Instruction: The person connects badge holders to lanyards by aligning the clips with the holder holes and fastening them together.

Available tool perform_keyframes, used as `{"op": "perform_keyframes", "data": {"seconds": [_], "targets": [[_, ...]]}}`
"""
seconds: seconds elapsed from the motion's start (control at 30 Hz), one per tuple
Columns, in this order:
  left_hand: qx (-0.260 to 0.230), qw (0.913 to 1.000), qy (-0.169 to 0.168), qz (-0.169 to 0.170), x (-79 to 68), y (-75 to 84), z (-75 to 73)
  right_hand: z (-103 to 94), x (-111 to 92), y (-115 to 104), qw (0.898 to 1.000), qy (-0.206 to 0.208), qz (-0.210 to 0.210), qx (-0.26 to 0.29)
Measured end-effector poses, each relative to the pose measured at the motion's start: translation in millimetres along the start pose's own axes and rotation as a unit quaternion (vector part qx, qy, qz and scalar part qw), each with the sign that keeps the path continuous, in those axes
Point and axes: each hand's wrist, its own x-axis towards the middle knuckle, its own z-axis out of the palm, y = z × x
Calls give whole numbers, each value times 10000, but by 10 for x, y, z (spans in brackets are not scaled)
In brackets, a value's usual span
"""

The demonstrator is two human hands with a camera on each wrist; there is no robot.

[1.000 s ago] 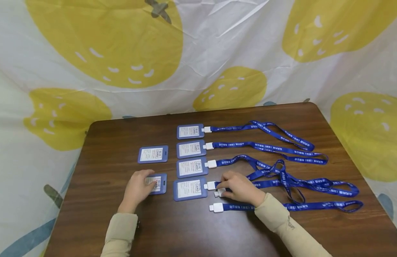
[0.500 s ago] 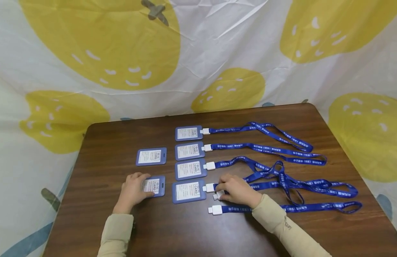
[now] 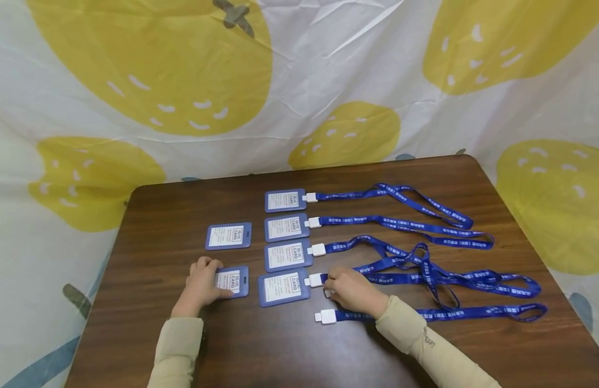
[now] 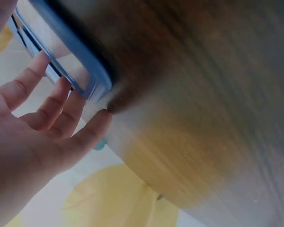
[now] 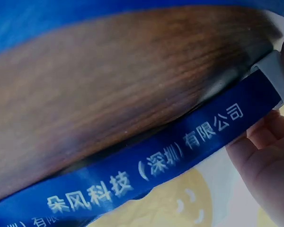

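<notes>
My left hand [image 3: 199,288] holds a blue ID badge holder [image 3: 238,281] at the table's left, thumb along its near edge and fingers at the far edge. The left wrist view shows fingertips against the side of that holder [image 4: 100,78]. Over to the right, my right hand [image 3: 355,291] pinches the white clip [image 5: 273,78] of a blue lanyard [image 5: 189,142]; in the head view the fingers cover most of this clip. Another loose badge holder [image 3: 228,236] lies beyond my left hand. Closer to me rests a lanyard with a bare white clip [image 3: 328,316].
Several badge holders joined to lanyards form a column mid-table, the nearest badge holder [image 3: 283,288] lying between my hands. Their straps run right, and a twisted strap [image 3: 427,269] crosses others. A fruit-patterned cloth [image 3: 299,81] hangs behind the brown table [image 3: 260,350].
My right hand has shifted slightly left and its fingers now cover more of the white clip. My left hand stays at the badge holder, almost unmoved.
</notes>
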Motion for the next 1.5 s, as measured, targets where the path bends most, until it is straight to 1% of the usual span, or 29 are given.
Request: {"op": "perform_keyframes", "data": {"seconds": [0.1, 0.2, 0.27, 0.33, 0.4, 0.5, 0.63, 0.83, 0.93, 1.0, 1.07, 1.17, 1.23, 1.33, 1.43, 1.5], "targets": [[-34, 10000, -14, 25, 22, -15, 9, -16, -16, 2, 9996, 95, 63, 240], [-48, 10000, 26, 56, 31, -38, 12, -51, -17, 29, 9962, 166, 200, 828], [-123, 9998, 71, 105, 30, -56, 10, -84, -11, 60, 9906, 246, 385, 1291], [-237, 9995, 81, 176, 26, -74, 8, -125, -3, 99, 9828, 365, 578, 1718], [-403, 9987, 116, 280, 19, -95, 9, -164, 5, 142, 9759, 510, 745, 1986], [-686, 9966, 185, 422, 7, -122, 7, -226, 25, 203, 9700, 745, 873, 2145], [-1012, 9927, 334, 558, 0, -152, 6, -307, 70, 257, 9627, 934, 1094, 2292], [-1442, 9859, 501, 680, 5, -178, -21, -391, 128, 294, 9447, 994, 1557, 2710], [-1632, 9829, 527, 668, 11, -196, -36, -405, 149, 301, 9388, 991, 1665, 2849], [-1866, 9789, 540, 635, 8, -200, -47, -416, 162, 297, 9358, 1036, 1687, 2917], [-2190, 9719, 608, 606, -5, -176, -69, -430, 172, 293, 9340, 1096, 1670, 2963], [-2737, 9573, 759, 534, -27, -105, -98, -443, 190, 295, 9330, 1176, 1628, 2986], [-3100, 9456, 881, 450, -38, -31, -112, -453, 202, 297, 9330, 1207, 1623, 2976], [-3718, 9217, 1071, 280, -42, 112, -117, -465, 219, 301, 9327, 1231, 1598, 2989], [-4339, 8921, 1252, 129, -33, 283, -111, -475, 232, 304, 9297, 1241, 1603, 3075], [-4708, 8724, 1313, 86, -21, 401, -102, -475, 239, 313, 9256, 1234, 1614, 3194]]}}
